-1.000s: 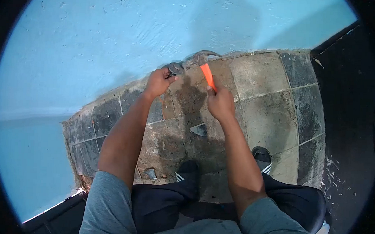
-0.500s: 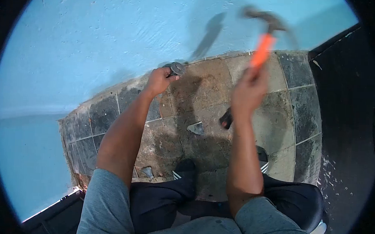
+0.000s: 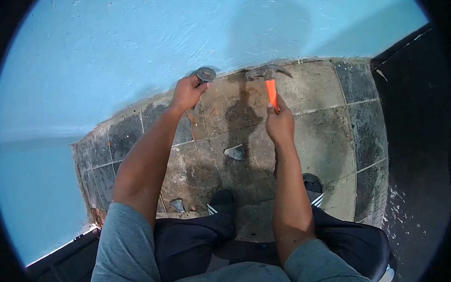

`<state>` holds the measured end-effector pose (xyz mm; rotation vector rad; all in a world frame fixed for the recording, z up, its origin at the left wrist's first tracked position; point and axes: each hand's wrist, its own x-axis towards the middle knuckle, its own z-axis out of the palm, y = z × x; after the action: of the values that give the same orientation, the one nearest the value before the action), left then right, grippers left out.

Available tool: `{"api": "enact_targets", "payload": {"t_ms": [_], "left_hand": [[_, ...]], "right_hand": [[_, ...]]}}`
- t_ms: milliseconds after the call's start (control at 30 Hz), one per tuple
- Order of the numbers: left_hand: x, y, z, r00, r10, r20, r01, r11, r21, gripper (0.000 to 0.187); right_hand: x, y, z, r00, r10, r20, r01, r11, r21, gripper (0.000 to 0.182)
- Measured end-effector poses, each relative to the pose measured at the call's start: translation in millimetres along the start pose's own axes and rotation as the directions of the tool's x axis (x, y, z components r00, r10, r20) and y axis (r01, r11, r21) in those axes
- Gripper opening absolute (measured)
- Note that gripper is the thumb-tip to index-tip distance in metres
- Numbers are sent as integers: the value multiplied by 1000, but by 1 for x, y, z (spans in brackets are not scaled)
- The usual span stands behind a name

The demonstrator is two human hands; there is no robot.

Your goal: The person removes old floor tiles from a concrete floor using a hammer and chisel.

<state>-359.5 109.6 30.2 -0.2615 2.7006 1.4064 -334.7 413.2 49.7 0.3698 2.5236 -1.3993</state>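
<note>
A hammer (image 3: 271, 88) with an orange handle and a dark claw head is gripped in my right hand (image 3: 280, 124), its head low near the foot of the wall. My left hand (image 3: 187, 94) is closed around a chisel (image 3: 206, 74), whose broad round grey striking end points up toward me. The chisel's lower end is hidden under my hand, beside the line where wall and floor meet. A gap separates the hammer head from the chisel, with the hammer to the right.
A blue wall (image 3: 139, 48) rises ahead. Dark tiles (image 3: 369, 126) line the floor at both sides of a bare, stained patch (image 3: 242, 99). Loose tile shards (image 3: 235, 152) lie near my feet (image 3: 223, 203). A black surface (image 3: 419, 148) stands at the right.
The hammer has come down and to the left, from raised in front of the wall to near the floor edge. The chisel has shifted slightly up and left.
</note>
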Motion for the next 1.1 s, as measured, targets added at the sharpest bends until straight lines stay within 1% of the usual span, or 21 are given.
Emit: {"api": "enact_targets", "payload": {"t_ms": [67, 100, 167, 200, 300, 367, 400, 467, 500, 567, 600, 667, 700, 767, 867, 967, 1067, 1100], "left_hand": [[6, -4, 1, 999, 31, 20, -30, 999, -24, 27], [7, -10, 3, 999, 27, 36, -29, 999, 40, 26], [9, -21, 6, 998, 20, 68, -31, 986, 166, 26], [9, -19, 7, 996, 17, 85, -33, 983, 183, 26], [8, -16, 12, 989, -14, 144, -19, 973, 229, 28], [13, -20, 16, 983, -53, 178, 4, 964, 264, 30], [16, -30, 18, 986, -15, 164, -24, 971, 236, 30], [21, -49, 23, 989, 62, 133, -86, 979, 183, 32], [19, -40, 21, 991, 49, 126, -73, 979, 193, 32], [8, -16, 16, 994, 18, 110, -41, 977, 209, 31], [9, -22, 17, 995, 14, 104, -36, 977, 210, 31], [15, -33, 18, 996, 13, 87, -32, 976, 215, 30], [12, -29, 17, 997, 5, 82, -22, 978, 207, 29], [5, -14, 15, 997, -13, 71, -1, 981, 192, 28], [1, -15, 20, 982, 73, 175, -77, 997, 11, 26], [-7, -12, 29, 939, 68, 337, -77, 997, 14, 25], [-28, 20, 36, 868, 68, 492, -232, 931, 280, 28], [-34, 19, 43, 847, 83, 525, -284, 906, 315, 28]], "right_hand": [[3, 1, -6, 1000, 22, -18, -21, 998, 63, 46], [4, -2, -8, 999, 25, -41, -24, 999, 20, 47], [7, 0, -10, 997, 1, -83, 1, 1000, 29, 47], [9, 3, -9, 994, -8, -105, 12, 999, 32, 46], [21, 20, -2, 994, 97, -49, -91, 989, 120, 43], [26, 44, 8, 982, 183, 48, -189, 957, 218, 36], [27, 54, 11, 970, 222, 99, -241, 934, 263, 32], [22, 70, 12, 906, 302, 297, -412, 790, 454, 25], [19, 75, 11, 861, 317, 399, -497, 691, 524, 21], [12, 75, 14, 837, 364, 409, -547, 567, 616, 15], [10, 77, 15, 822, 388, 418, -568, 500, 654, 13], [13, 81, 21, 817, 392, 422, -571, 460, 680, 11], [15, 82, 24, 815, 393, 425, -573, 438, 693, 11], [17, 81, 26, 813, 401, 421, -576, 456, 679, 10], [13, 74, 26, 818, 416, 397, -567, 467, 679, 9], [15, 79, 30, 826, 402, 395, -558, 486, 672, 13], [15, 80, 28, 825, 408, 392, -559, 484, 673, 15], [15, 77, 27, 822, 415, 390, -561, 478, 675, 16]]}}
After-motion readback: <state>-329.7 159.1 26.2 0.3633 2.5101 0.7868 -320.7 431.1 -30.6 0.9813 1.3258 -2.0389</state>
